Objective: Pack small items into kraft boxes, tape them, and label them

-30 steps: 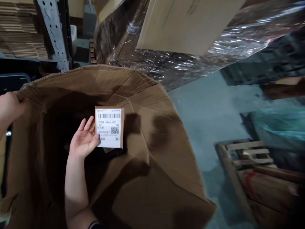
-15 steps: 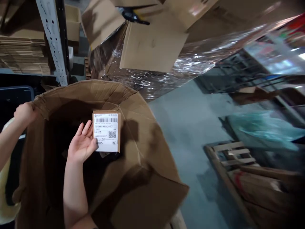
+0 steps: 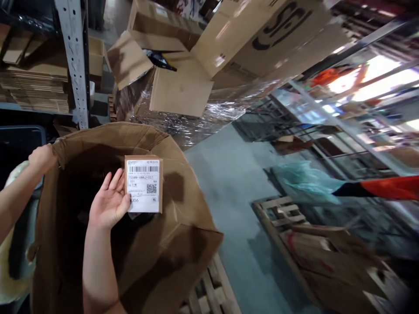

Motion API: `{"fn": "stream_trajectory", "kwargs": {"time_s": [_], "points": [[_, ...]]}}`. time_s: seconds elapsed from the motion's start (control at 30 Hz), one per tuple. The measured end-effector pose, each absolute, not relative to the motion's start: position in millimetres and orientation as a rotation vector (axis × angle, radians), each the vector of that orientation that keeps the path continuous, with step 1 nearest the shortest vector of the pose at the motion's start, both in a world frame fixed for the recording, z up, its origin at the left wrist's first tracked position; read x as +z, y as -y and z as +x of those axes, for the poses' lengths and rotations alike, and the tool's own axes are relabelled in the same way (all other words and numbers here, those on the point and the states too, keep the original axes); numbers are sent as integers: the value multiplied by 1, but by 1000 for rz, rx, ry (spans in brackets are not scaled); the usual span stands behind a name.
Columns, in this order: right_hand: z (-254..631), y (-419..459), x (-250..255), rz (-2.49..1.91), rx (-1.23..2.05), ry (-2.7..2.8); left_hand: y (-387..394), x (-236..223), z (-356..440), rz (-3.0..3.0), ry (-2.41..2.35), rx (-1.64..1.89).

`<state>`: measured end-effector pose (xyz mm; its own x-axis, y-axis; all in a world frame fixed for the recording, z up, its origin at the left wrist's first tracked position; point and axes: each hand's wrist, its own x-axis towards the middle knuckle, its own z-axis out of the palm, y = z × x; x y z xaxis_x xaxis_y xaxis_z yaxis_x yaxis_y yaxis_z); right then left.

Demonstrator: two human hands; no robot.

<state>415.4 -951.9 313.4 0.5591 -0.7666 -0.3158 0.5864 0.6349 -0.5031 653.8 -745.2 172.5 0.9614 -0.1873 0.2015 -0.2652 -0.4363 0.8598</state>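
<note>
Over the mouth of a large cardboard box (image 3: 196,209), my right hand (image 3: 109,198) holds up a small carton (image 3: 144,185). The carton's white label, with a barcode and a square code, faces me. My thumb lies on the label's lower left edge, and the other fingers reach behind the carton's left side, partly hidden. My left hand (image 3: 42,159) is closed around the top left rim of the large box. Inside, the box is dark; some pale and dark items at the bottom cannot be made out.
A metal rack post (image 3: 74,61) stands at the upper left beside stacked flat cardboard (image 3: 36,87). Film-wrapped cartons (image 3: 183,126) are behind the box. Rightward lie grey floor (image 3: 222,183), a pallet with cardboard (image 3: 314,244) and green plastic film (image 3: 297,174). An orange-and-black sleeve (image 3: 386,187) appears at the right edge.
My view has shifted, so the surroundings have moved left and more shelving shows at right. An orange sleeve has come into view. Both hands keep their holds.
</note>
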Motion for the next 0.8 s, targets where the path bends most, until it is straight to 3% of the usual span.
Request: {"fn": "stream_trajectory", "kwargs": {"time_s": [0.17,0.37,0.5,0.63,0.8], "points": [[394,940,344,-338,-828,-512,749,187,649,2231,76,125],[357,925,390,-368,-852,-431,756,256,609,2320,-186,-26],[337,901,418,-340,-873,-418,770,323,540,2108,115,179],[325,862,439,-328,-836,-419,776,403,458,1602,457,30],[307,795,455,-398,-783,-396,743,479,391,1463,691,-82]]}}
